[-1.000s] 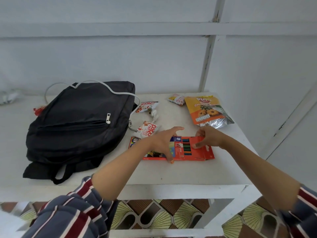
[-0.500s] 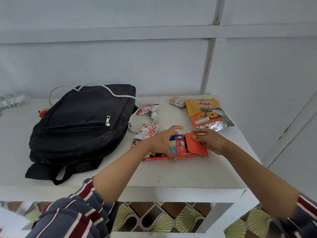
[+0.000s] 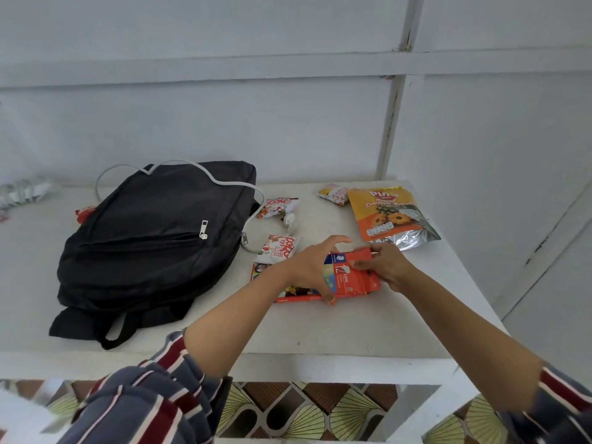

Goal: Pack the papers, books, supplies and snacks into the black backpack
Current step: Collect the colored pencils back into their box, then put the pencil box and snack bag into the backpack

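The black backpack (image 3: 153,238) lies flat and zipped on the left of the white table (image 3: 320,338). A red coloured-pencil box (image 3: 349,280) lies in the middle, to the right of the bag. My left hand (image 3: 309,267) grips the box across its middle, thumb at the near edge. My right hand (image 3: 389,267) pinches the box's red end flap, which is folded over the right end. Two small red-and-white snack packets (image 3: 278,248) (image 3: 278,206) lie between box and bag. An orange biscuit pouch (image 3: 384,213) lies at the back right.
A small wrapped snack (image 3: 333,192) sits beside the pouch at the back. A red packet (image 3: 84,213) peeks out left of the backpack, and silver wrappers (image 3: 22,193) lie at the far left. Walls close off the back and right; the table's near edge faces me.
My right hand has folded the box's open flap leftward over the end, hiding the pencils that showed before. My left hand has stayed on the box.
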Tool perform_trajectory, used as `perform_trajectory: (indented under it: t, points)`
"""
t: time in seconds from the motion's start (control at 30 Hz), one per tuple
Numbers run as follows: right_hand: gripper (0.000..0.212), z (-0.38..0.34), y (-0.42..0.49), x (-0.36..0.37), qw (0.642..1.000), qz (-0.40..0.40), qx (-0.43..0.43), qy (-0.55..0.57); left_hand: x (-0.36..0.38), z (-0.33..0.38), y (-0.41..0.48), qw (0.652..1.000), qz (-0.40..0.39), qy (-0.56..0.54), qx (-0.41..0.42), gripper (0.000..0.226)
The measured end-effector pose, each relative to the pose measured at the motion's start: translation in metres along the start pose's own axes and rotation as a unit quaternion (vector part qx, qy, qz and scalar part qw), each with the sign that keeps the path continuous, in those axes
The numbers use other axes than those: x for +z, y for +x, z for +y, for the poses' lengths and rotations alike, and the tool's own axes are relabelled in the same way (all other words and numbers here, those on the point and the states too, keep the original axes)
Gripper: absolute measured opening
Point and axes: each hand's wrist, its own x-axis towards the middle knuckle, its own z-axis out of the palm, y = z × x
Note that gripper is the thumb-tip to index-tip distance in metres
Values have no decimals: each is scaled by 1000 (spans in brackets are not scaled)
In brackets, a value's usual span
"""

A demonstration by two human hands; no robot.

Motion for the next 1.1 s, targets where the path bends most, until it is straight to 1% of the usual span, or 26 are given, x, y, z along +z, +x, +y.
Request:
perform_trajectory:
  t: [0.13, 0.2, 0.3, 0.37, 0.47, 0.6, 0.67, 0.73, 0.8, 0.83, 1.0, 1.03, 1.1]
  points:
    - [19, 1, -3, -3, 994, -69, 40, 79, -4, -2, 0, 1000, 10, -7, 2, 102]
    - [19, 1, -2, -10, 992, -82, 50, 76, -5, -2, -1, 1000, 12, -8, 1, 102]
    - [17, 0, -2, -14, 993, -78, 65, 65, -4, -2, -1, 1000, 9, -4, -2, 103]
    - [16, 0, -3, -12, 991, -77, 79, 79, -3, 1, -1, 1000, 12, -7, 2, 103]
    - [20, -1, -4, -7, 989, -73, 91, 89, -2, 4, -1, 1000, 15, -5, 8, 104]
    - [26, -4, -5, -1, 995, -23, 80, 62, 2, 4, 2, 1000, 17, 5, 12, 106]
    - [24, -5, -5, 4, 993, 7, 96, 70, 5, 3, 2, 1000, 24, 4, 17, 107]
    - [23, -6, -6, 8, 987, 9, 126, 104, 6, 2, 2, 999, 32, 8, 20, 108]
    - [14, -7, -7, 10, 981, 6, 144, 127, 6, 3, 2, 999, 36, 9, 21, 109]
    - [10, -8, -7, 10, 980, 6, 148, 130, 5, 3, 1, 999, 37, 8, 22, 109]
    - [9, -7, -5, 10, 979, 2, 140, 149, 4, 6, -3, 998, 50, -5, 25, 108]
    - [13, -7, -5, 10, 980, -4, 134, 147, 5, 6, -4, 998, 51, -12, 22, 108]
    - [28, -3, -2, 8, 984, -23, 117, 133, 6, 6, -6, 998, 50, -28, 12, 108]
